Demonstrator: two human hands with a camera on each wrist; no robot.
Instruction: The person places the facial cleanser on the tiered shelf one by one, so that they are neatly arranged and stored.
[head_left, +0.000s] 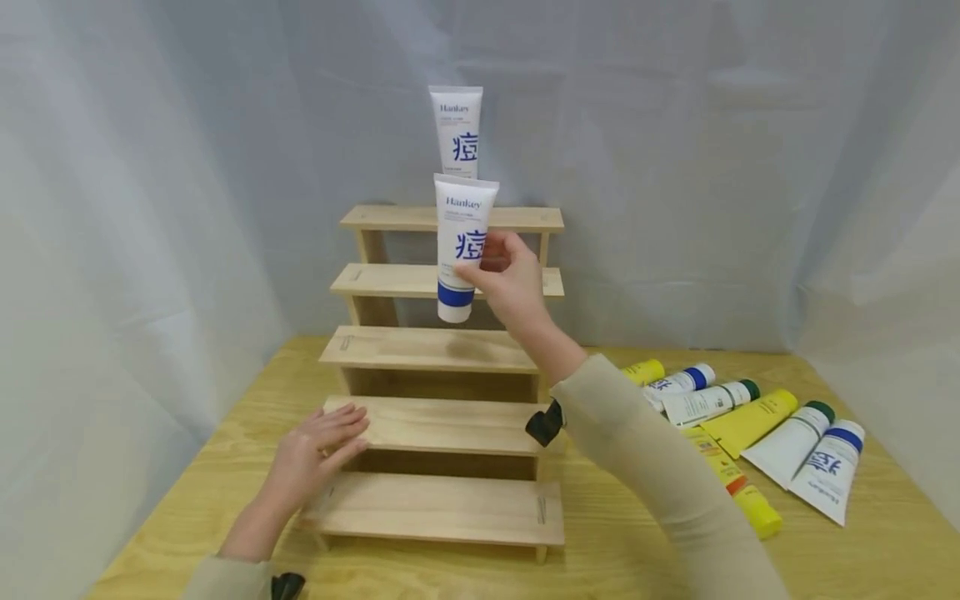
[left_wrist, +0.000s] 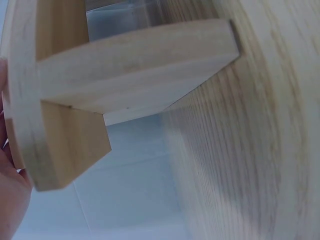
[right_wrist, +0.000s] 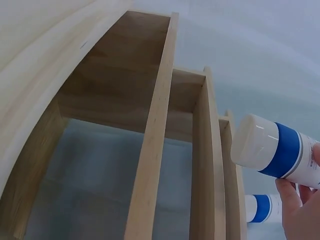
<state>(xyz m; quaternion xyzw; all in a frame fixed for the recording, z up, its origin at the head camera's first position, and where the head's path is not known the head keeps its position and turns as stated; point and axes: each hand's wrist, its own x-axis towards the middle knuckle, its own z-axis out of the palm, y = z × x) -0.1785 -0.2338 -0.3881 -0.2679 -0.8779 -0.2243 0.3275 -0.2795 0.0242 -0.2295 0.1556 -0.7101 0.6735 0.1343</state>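
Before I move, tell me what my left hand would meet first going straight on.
Probably the second-lowest shelf board; the left hand overlaps its left end in the head view, though contact is unclear.

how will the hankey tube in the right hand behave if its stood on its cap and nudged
The Hankey tube would likely tip easily, being tall and narrowest at its cap. It probably gives when squeezed, flattening to a thin end; the glossy cap may feel slippery.

The wood-grained desk (head_left: 600, 533) is carrying a five-tiered wooden rack (head_left: 431, 346), with an upright tube (head_left: 457, 125) standing at its top shelf (head_left: 390, 218), base hidden. To the rack's right, yellow tubes (head_left: 752, 421) and white tubes (head_left: 828, 473) are lying together on the desk.
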